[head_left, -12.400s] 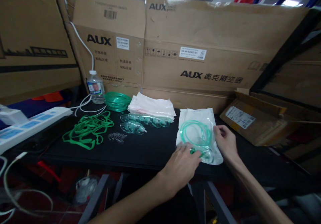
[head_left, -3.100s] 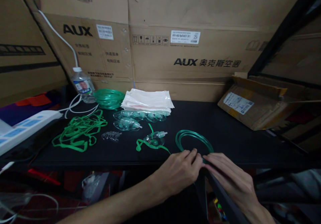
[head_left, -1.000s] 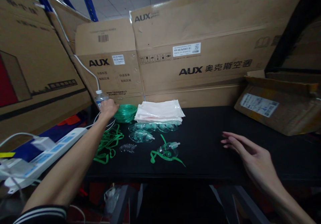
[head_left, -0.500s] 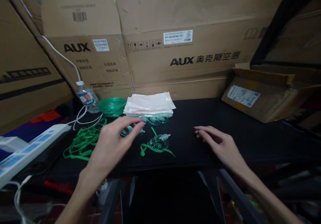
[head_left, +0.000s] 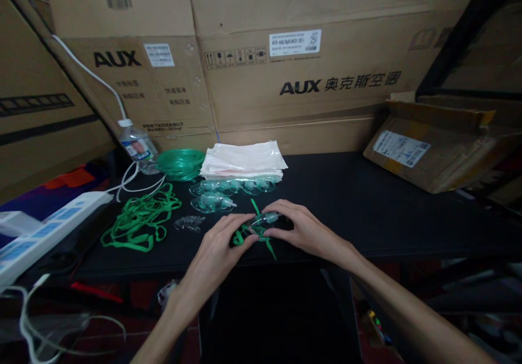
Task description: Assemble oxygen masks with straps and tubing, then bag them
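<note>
A clear green oxygen mask [head_left: 263,221] with a green elastic strap [head_left: 271,249] is at the front middle of the black table. My left hand [head_left: 223,244] grips its left side between thumb and fingers. On the opposite side, my right hand [head_left: 297,225] holds it near the pale connector, fingers curved round. Parts of the mask are hidden behind my fingers. Just beyond my left hand lies another clear mask [head_left: 212,202], with a row of masks [head_left: 244,186] behind it. Small thin pale strips [head_left: 190,223] sit to the left.
A tangle of green elastic straps [head_left: 141,220] and a white power strip [head_left: 61,231] occupy the left. Coiled green tubing [head_left: 180,164], a plastic bottle [head_left: 137,145] and white packets [head_left: 244,159] stand along the back. An opened cardboard box [head_left: 432,146] is at the right.
Both hands have come together onto the mask, the left moving right and down, the right moving left. They were apart and held nothing before.
</note>
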A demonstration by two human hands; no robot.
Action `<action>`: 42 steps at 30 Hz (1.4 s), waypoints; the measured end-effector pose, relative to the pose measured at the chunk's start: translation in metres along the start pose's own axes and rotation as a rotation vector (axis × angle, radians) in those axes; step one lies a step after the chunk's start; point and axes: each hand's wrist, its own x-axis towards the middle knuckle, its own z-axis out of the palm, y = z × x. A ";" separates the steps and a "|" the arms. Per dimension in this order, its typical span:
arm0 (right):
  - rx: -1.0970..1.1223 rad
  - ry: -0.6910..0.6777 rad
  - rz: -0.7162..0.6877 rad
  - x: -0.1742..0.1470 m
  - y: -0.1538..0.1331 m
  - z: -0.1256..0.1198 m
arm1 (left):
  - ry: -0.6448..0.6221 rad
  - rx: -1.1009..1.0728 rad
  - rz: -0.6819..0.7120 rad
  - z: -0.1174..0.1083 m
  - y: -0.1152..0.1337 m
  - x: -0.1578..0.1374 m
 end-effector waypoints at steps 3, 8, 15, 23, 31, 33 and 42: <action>0.046 0.060 0.044 -0.006 0.004 -0.005 | 0.025 -0.038 -0.028 0.001 0.003 0.005; 0.152 0.206 0.153 -0.011 0.011 -0.009 | 0.115 -0.090 -0.076 -0.001 0.012 0.019; 0.272 0.215 0.171 -0.012 0.009 -0.005 | 0.109 -0.114 0.043 0.013 0.027 0.030; 0.163 0.142 0.075 -0.014 -0.001 -0.007 | 0.114 -0.156 -0.001 0.015 0.032 0.032; -0.071 0.186 -0.138 -0.016 -0.002 -0.002 | 0.055 -0.226 -0.084 0.015 0.033 0.029; -0.107 0.164 -0.174 -0.016 -0.002 -0.002 | 0.043 -0.243 -0.089 0.015 0.035 0.028; -0.291 0.138 -0.219 -0.019 0.000 0.001 | 0.054 -0.229 -0.072 0.016 0.036 0.025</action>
